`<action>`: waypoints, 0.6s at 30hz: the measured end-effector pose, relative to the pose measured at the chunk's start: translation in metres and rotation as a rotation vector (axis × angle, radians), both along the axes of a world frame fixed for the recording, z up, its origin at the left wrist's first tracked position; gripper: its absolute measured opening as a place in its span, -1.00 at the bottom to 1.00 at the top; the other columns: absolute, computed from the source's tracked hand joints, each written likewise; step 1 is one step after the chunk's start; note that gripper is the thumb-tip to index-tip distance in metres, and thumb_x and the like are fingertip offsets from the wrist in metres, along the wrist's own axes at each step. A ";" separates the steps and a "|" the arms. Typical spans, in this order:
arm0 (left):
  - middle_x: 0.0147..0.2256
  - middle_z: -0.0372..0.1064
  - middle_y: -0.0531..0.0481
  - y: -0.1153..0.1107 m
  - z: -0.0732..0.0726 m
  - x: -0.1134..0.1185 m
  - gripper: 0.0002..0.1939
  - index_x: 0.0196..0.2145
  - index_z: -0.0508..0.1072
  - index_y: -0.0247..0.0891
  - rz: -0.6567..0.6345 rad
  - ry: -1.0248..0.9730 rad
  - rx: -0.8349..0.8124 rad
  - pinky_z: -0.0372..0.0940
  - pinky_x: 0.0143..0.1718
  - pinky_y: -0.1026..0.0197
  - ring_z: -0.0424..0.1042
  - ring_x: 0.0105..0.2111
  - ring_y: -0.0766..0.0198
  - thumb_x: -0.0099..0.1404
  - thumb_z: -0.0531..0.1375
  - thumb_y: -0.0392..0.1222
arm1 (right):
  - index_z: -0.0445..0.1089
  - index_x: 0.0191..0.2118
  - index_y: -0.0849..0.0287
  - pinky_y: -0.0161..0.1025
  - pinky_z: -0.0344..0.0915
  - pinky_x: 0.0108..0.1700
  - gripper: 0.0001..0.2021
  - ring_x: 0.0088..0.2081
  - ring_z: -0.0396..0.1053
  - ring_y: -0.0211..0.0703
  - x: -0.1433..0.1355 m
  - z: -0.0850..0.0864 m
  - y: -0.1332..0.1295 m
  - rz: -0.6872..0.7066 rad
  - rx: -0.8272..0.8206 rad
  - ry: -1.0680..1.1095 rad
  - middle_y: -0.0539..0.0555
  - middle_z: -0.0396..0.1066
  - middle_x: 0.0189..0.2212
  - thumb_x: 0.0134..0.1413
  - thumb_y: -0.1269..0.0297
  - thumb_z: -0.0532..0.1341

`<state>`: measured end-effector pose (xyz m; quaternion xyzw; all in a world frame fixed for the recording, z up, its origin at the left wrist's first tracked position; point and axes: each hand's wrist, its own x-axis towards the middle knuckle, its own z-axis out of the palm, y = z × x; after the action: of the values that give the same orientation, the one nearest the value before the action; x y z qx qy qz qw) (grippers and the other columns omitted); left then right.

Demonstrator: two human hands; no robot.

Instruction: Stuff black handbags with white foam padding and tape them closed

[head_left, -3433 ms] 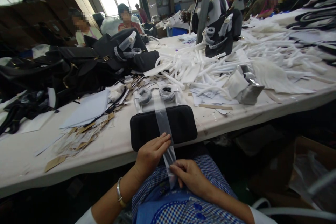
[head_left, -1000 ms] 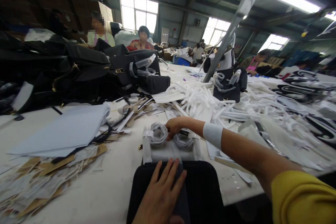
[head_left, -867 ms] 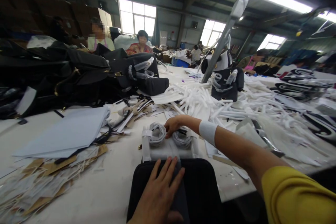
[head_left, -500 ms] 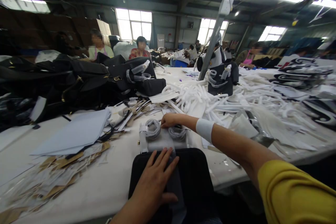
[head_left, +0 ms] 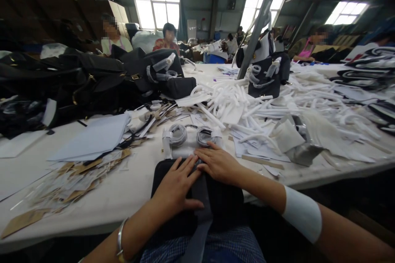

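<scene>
A black bag [head_left: 226, 201] lies between me and the table's front edge, its near end at a checked blue cloth [head_left: 237, 246]. Down its middle runs a grey, plastic-looking strip [head_left: 202, 197]. My left hand [head_left: 175, 187] rests flat on the bag's left half, fingers stretched out, fingertips at the strip. My right hand [head_left: 220, 166] lies across the far edge, its fingers extended over the strip's upper end and nearly touching my left fingertips. Just beyond sit two coiled, plastic-wrapped handles [head_left: 178, 134] on white wrapping [head_left: 185, 150].
Black bags [head_left: 98, 78] are heaped at the left. White sheets [head_left: 89, 137] and brown tags [head_left: 80, 191] lie nearer. White padding tubes [head_left: 231, 102] cover the middle and right, around a grey post [head_left: 256, 28]. Several people sit or stand farther back.
My right hand has come back from beside the coiled handles onto the bag's far edge, next to my left hand. The left hand stays flat on the bag. The view has tilted down.
</scene>
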<state>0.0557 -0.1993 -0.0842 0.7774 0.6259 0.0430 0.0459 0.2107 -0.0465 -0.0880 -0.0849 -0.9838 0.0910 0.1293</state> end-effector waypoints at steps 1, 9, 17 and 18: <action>0.36 -0.10 -0.38 0.000 0.002 0.000 0.03 0.30 0.19 -0.27 -0.003 0.010 -0.013 -0.07 0.33 -0.25 -0.04 0.36 -0.17 0.00 0.40 0.27 | 0.32 0.19 0.29 0.11 -0.01 0.38 -0.58 0.20 0.32 0.00 0.000 0.001 0.001 0.005 -0.002 0.011 0.26 0.40 0.15 0.36 0.17 0.08; 0.40 -0.19 -0.28 -0.005 0.001 -0.001 -0.01 0.37 0.03 -0.19 -0.025 -0.007 0.040 -0.17 0.35 -0.18 -0.12 0.39 -0.09 0.15 0.29 0.27 | 0.25 0.23 0.28 0.03 0.17 0.33 -0.55 0.27 0.23 -0.08 0.072 -0.014 -0.059 0.216 0.013 0.366 0.23 0.40 0.15 0.33 0.17 0.14; 0.41 -0.24 -0.27 -0.006 0.001 0.000 -0.03 0.38 0.00 -0.17 -0.024 0.032 0.046 -0.17 0.35 -0.13 -0.14 0.39 -0.06 0.18 0.27 0.26 | 0.30 0.24 0.10 -0.07 -0.14 0.42 -0.57 0.32 0.11 -0.14 0.096 -0.065 -0.104 0.075 0.352 0.302 0.03 0.28 0.24 0.34 0.51 0.03; 0.41 -0.24 -0.27 -0.006 0.000 0.000 -0.03 0.39 -0.01 -0.17 -0.019 0.040 0.049 -0.17 0.35 -0.13 -0.15 0.40 -0.05 0.18 0.28 0.24 | 0.33 0.22 0.11 -0.10 -0.12 0.42 -0.58 0.31 0.13 -0.17 0.091 -0.066 -0.103 0.067 0.354 0.343 0.02 0.31 0.22 0.33 0.51 0.04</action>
<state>0.0553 -0.2052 -0.0839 0.7849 0.6180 0.0425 0.0147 0.3021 -0.1492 -0.1540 -0.0116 -0.9502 -0.0654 0.3043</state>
